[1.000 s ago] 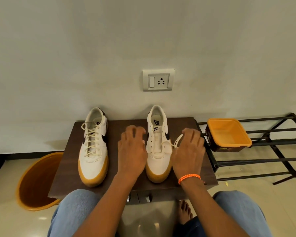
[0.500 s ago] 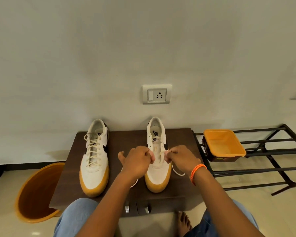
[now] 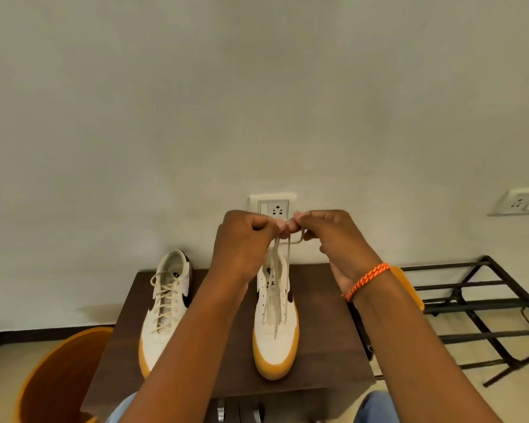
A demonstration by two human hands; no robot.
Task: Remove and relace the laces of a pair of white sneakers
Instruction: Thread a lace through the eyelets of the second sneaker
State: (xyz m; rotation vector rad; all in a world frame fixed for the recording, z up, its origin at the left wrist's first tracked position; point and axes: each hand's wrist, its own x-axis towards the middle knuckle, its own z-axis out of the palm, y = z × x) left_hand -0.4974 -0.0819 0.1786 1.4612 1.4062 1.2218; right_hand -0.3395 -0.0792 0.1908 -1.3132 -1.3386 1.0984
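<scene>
Both my grips, left hand and right hand, pinch the lace | right sneaker barely threaded | left sneaker laced

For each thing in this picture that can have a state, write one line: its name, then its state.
left sneaker: fully laced, untouched
right sneaker: nearly unlaced
lace: pulled up, both ends held
left hand: pinching lace
right hand: pinching lace
orange bin: open
wall socket: nothing plugged in
</scene>
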